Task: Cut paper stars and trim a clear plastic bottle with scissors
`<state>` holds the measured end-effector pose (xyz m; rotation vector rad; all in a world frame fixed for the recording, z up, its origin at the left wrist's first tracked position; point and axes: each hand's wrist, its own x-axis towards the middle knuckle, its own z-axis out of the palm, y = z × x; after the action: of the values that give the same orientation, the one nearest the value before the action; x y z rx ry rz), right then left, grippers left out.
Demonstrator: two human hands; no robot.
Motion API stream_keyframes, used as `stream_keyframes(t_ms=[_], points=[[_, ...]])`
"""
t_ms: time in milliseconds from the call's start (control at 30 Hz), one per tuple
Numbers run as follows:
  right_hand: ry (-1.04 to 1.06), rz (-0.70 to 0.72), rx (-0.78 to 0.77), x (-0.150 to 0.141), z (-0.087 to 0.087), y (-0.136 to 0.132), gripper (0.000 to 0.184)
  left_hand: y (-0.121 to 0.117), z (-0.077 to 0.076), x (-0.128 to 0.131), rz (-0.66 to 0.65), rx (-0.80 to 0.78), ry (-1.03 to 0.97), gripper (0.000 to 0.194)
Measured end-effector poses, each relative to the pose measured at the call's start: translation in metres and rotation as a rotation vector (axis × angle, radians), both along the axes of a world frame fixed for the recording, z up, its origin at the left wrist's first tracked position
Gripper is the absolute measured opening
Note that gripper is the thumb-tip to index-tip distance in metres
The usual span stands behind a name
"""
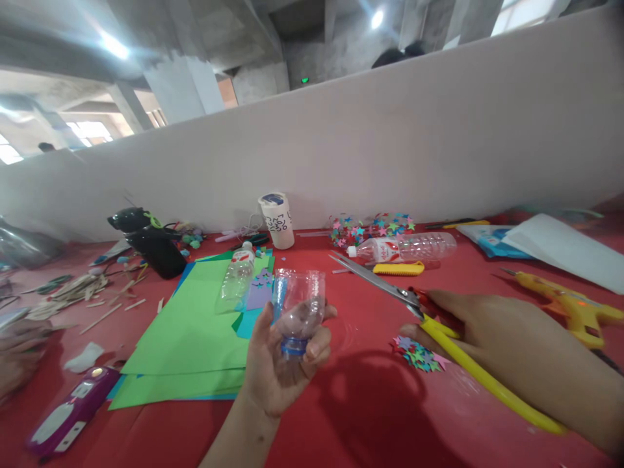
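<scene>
My left hand (pixel 287 364) is closed around the cut-off top of a clear plastic bottle (pixel 299 312). The piece is upside down, its blue neck ring (pixel 294 346) low and its cut rim upward. My right hand (pixel 502 338) grips scissors (pixel 390 286) with long yellow handles. Their blades point to the upper left and look almost closed. Under that hand lies a pile of coloured foam stars (pixel 420 354). Behind my left hand, green paper sheets (pixel 190 331) carry a small clear bottle (pixel 238 276) and a purple piece with stars (pixel 259 292).
A yellow glue gun (pixel 560 299) with an orange light rests at right. Further back are a lying bottle (pixel 414 248), yellow cutter (pixel 398 268), white cup (pixel 277 224) and black bottle (pixel 156 250). A purple device (pixel 73 413), sticks (pixel 73 292) and another person's hand (pixel 22 354) are left.
</scene>
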<state>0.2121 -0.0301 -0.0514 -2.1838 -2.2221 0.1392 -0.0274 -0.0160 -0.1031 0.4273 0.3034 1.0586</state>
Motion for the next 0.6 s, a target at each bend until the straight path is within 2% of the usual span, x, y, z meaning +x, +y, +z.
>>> stream_keyframes(t_ms=[167, 300, 400, 500, 600], points=[[0.004, 0.012, 0.007, -0.0009, 0.0010, 0.0008, 0.034, -0.0005, 0.0022, 0.0012, 0.003, -0.074, -0.046, 0.059], [0.000, -0.004, -0.015, -0.0005, 0.0009, 0.0012, 0.045, -0.0006, 0.0033, 0.0008, 0.002, -0.089, -0.042, 0.042], [0.025, -0.011, -0.022, -0.0002, 0.0012, 0.0014, 0.046, 0.0007, 0.0029, -0.0005, -0.013, -0.064, -0.029, 0.034], [0.078, -0.030, -0.041, -0.0002, 0.0000, 0.0019, 0.042, 0.0018, 0.0028, -0.0009, -0.060, -0.038, -0.029, 0.035], [0.121, 0.042, -0.051, 0.0009, -0.0049, 0.0032, 0.042, 0.0020, 0.0024, -0.0004, -0.070, -0.023, -0.020, 0.042]])
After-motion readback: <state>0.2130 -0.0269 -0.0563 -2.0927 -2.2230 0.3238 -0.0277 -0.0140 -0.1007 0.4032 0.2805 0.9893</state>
